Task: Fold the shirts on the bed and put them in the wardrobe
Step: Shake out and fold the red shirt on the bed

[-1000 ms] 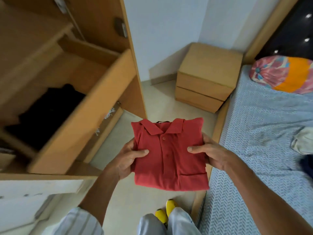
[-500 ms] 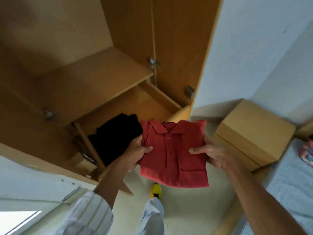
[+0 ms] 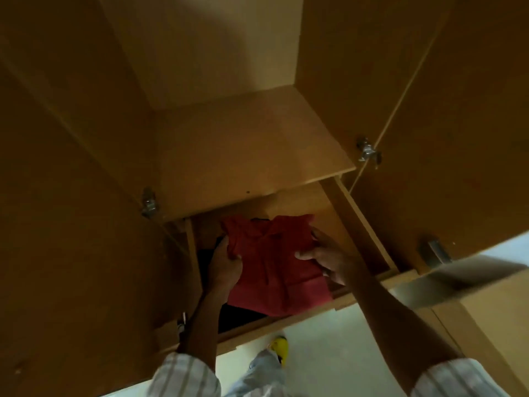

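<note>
Red folded shirt (image 3: 274,270), just one, sits over the wardrobe's (image 3: 86,196) open drawer (image 3: 369,233), gripped by two hands: left hand (image 3: 224,266) clutches one edge, right hand (image 3: 329,257) the other (one dark garment (image 3: 237,313) lies underneath).

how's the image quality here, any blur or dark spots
Head view: dim and warm inside the wardrobe, soft overall; motion blur smears the bright edge at right; wide-angle bends the panels; the red shirt and both hands, left hand, right hand, stay readable.
</note>
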